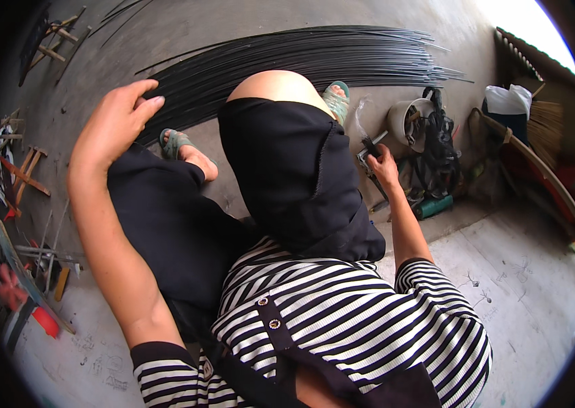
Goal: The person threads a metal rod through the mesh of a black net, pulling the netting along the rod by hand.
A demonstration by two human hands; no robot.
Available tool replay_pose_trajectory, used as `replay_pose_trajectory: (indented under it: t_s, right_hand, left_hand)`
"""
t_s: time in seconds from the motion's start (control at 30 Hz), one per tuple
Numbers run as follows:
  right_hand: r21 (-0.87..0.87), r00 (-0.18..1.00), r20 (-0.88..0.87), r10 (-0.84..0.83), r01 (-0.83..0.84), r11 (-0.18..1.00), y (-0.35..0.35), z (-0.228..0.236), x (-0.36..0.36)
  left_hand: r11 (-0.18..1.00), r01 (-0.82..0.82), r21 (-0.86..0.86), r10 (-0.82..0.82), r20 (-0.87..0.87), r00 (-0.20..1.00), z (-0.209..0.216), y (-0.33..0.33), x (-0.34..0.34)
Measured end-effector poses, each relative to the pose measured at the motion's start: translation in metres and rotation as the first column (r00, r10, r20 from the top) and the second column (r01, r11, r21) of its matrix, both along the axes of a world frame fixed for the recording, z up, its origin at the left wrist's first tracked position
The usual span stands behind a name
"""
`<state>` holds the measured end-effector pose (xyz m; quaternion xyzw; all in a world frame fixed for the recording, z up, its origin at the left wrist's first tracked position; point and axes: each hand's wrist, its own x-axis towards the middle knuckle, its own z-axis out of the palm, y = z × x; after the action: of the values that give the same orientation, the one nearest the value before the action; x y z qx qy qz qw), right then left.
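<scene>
My left hand [114, 121] is raised at the left, over the near-left end of a long bundle of thin black rods [287, 54] on the floor. Its thumb and forefinger are apart, and nothing shows between them. At the right, beside my knee, my right hand [384, 166] is closed around a small dark object [370, 147]. Its kind is hard to make out. Next to that hand are a wisp of clear plastic [362, 121] and some thin metal pieces [377, 182], partly hidden by my fingers and leg.
Right of my right hand are a white bucket [401, 122] with things in it, a tangled black bundle [440, 132] and a green cylindrical thing [434, 207]. A straw broom [544, 129] stands farther right. Wooden stools [27, 173] and a red-bladed fan [12, 289] are at the left.
</scene>
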<state>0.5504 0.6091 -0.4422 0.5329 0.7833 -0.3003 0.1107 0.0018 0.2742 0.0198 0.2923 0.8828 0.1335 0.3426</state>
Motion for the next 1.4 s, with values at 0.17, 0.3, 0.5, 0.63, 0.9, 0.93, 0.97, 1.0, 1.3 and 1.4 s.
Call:
replay_pose_trajectory:
  t_s: [0.17,0.3,0.5,0.63,0.9,0.93,0.97,1.0,1.3,1.4]
  right_hand:
    - [0.13,0.961,0.277,0.018,-0.056,0.99,0.025,-0.017,-0.027]
    - [0.366,0.906,0.271,0.325,-0.409,0.836,0.039,0.008,-0.016]
    - [0.061,0.975,-0.153,0.162,-0.154,0.986,0.058,0.199,-0.089]
    - [-0.118,0.583,-0.812,-0.025,-0.121,0.986,0.005,0.414,-0.217]
    - [-0.039,0.126,-0.988,0.089,-0.76,0.648,-0.14,0.596,-0.365]
    - [0.043,0.111,-0.971,0.21,-0.787,0.615,-0.134,0.592,-0.367]
    - [0.021,0.161,-0.959,0.233,-0.782,0.623,-0.123,0.581,-0.367]
    - [-0.001,0.209,-0.944,0.256,-0.776,0.63,-0.11,0.567,-0.368]
    - [0.0,0.577,-0.283,0.766,-0.799,0.601,0.012,0.27,-0.206]
    - [-0.162,0.589,-0.132,0.797,-0.806,0.569,-0.001,0.193,-0.121]
  left_hand:
    - [0.988,0.096,0.121,-0.086,-0.078,0.993,-0.004,-0.003,0.017]
    - [0.996,-0.082,0.036,0.084,-0.057,0.995,0.002,-0.014,0.039]
    - [0.902,0.0,0.431,-0.076,0.16,0.984,0.011,-0.001,0.046]
    - [0.577,0.155,0.802,-0.331,0.057,0.942,0.014,0.031,0.074]
    - [0.278,-0.136,0.951,-0.596,0.282,0.752,0.015,0.076,0.129]
    - [0.378,-0.153,0.913,-0.535,0.35,0.769,0.016,0.071,0.125]
    - [0.352,-0.162,0.922,-0.557,0.346,0.756,0.017,0.064,0.119]
    - [0.329,-0.247,0.912,-0.527,0.394,0.753,0.017,0.059,0.116]
    - [-0.077,-0.476,0.876,-0.423,0.404,0.811,0.055,-0.007,0.063]
    - [-0.421,-0.651,0.632,-0.514,0.425,0.745,0.079,-0.054,0.032]
